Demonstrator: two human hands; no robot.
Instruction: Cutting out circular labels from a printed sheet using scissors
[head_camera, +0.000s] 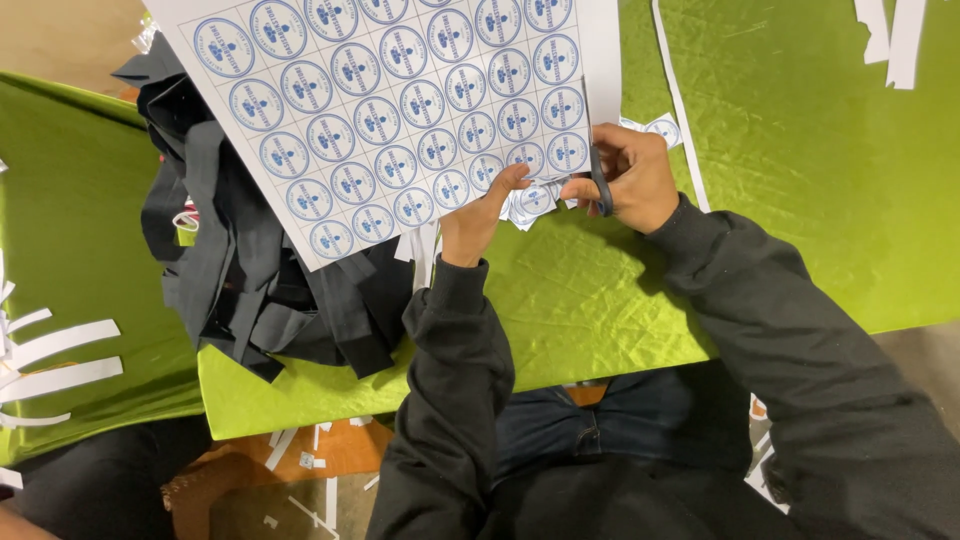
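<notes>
Sticker sheet (400, 110) mostly uncut; I'm seeing left hand (480, 215) pinching its edge, right hand (625, 175) closing on scissors (600, 185), few rounds (530, 200) freed.

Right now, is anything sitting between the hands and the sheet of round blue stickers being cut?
Nothing visible does. The left hand already grips the sticker sheet at its lower edge, and the right hand holds the scissors at that same edge. The dark cloth lies under the sheet, left of both hands.

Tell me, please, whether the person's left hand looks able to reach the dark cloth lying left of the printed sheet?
Probably yes: the left hand holds the sheet of round stickers at its lower edge, and the dark cloth lies just beside that forearm, nothing between. It would need to release the sheet first.
</notes>
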